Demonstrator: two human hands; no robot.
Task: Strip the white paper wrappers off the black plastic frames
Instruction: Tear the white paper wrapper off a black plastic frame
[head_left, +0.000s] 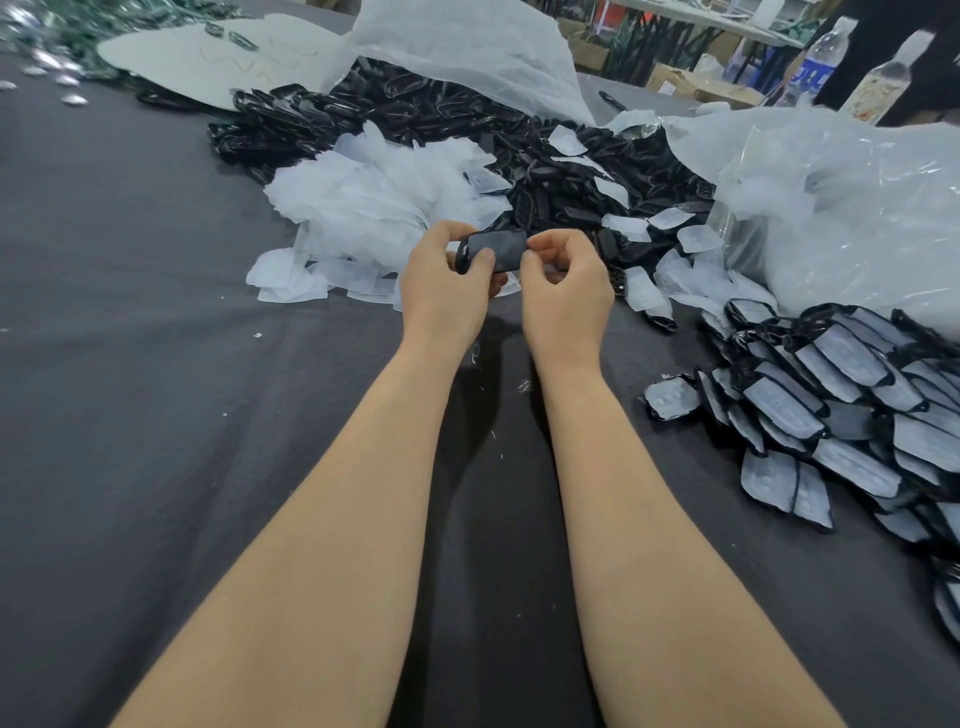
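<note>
Both hands meet just above the middle of the view on one black plastic frame (496, 250), held clear of the table. Left hand (447, 286) curls round the frame's left end, thumb laid across its near face. Right hand (563, 291) has its fingers bent tight and pinches the frame's right end between thumb and forefinger. The face of the frame that shows looks dark and smooth; whether any wrapper still clings to it I cannot tell.

From the frame, at eleven o'clock and close by, lies a loose drift of white paper wrappers (374, 208), spilling down to nine o'clock. Behind it, from eleven round to one o'clock, spreads a heap of bare black frames (415, 119) with a few stray wrappers on top. At four o'clock, near the right edge, is a stack of wrapped frames (841, 405), white faces edged in black.

A clear plastic bag (857, 208) bulges at two o'clock, and another plastic bag (467, 47) gapes at twelve o'clock over the bare heap. All of this rests on a dark grey cloth (156, 364). Two bottles (826, 57) stand far off at one o'clock, and a pale board (197, 62) lies at ten o'clock.
</note>
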